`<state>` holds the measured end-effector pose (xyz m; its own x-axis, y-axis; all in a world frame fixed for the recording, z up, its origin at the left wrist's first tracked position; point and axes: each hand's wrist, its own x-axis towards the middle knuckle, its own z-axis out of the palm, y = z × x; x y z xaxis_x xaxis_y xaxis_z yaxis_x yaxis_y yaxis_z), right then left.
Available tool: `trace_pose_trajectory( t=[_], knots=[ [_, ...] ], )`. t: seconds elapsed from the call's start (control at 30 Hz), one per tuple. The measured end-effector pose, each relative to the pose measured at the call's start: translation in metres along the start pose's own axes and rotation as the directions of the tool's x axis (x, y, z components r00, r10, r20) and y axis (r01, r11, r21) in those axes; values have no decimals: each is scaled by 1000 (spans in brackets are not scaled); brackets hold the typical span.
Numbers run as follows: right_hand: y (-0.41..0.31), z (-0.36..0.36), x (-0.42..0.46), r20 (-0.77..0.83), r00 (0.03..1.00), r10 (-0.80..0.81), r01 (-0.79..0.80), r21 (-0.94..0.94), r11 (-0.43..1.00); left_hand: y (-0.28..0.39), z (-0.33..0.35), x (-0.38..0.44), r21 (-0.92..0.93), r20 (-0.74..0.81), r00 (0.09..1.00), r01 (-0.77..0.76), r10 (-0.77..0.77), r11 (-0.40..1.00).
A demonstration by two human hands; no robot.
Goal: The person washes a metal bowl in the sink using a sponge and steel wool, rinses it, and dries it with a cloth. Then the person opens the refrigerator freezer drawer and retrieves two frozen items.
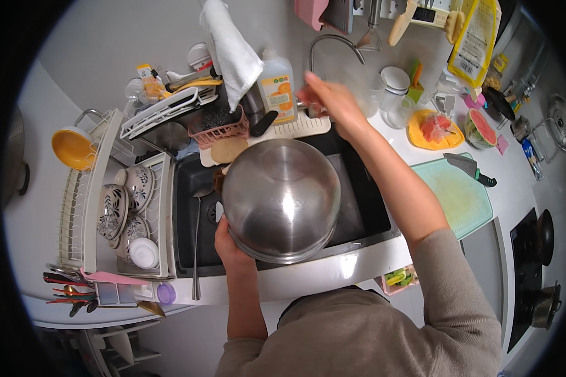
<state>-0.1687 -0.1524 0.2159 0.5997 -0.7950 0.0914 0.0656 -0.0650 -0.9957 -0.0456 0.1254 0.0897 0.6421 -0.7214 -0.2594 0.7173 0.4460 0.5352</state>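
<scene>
A large stainless steel bowl (283, 198) is tilted over the black double sink (377, 212), its rounded outer side towards me. At the bowl's lower left rim is my left hand (236, 247), gripping it. My right hand (328, 99), blurred, reaches to the base of the curved metal faucet (335, 38), beside an orange-labelled bottle (279, 89). Whether its fingers grip the faucet's handle is not clear. Left of the bowl, a long-handled metal spoon (196, 245) leans from the basin over the front edge. The bowl hides much of the sink.
A dish rack (165, 212) with patterned bowls stands left. Behind the sink are a pink sponge basket (221, 129) and hanging white towel (233, 52). Rightward, a kitchen knife (469, 168) lies on a green cutting board (453, 198), near a cut watermelon (481, 129).
</scene>
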Motion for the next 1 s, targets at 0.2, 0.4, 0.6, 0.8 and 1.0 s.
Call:
trace_pose_trajectory(
  t=[0.2,0.4,0.6,0.8,1.0],
  knots=[
    [-69,51,50,87,980,179,-199,428,882,-7,19,-1,25,-8,1000,-12,13,1000],
    [-101,14,13,158,913,-375,-2,924,383,-8,24,-13,88,-41,997,-60,64,994],
    [-78,-124,-82,203,708,-677,-175,978,110,-13,27,-9,60,83,996,-45,40,997],
    [-21,-109,-155,-33,901,-432,247,858,450,-31,53,-3,181,162,981,-132,103,975],
    [10,-36,-206,388,704,-595,676,-622,395,-56,83,-16,297,319,936,-247,148,922]
  ],
)
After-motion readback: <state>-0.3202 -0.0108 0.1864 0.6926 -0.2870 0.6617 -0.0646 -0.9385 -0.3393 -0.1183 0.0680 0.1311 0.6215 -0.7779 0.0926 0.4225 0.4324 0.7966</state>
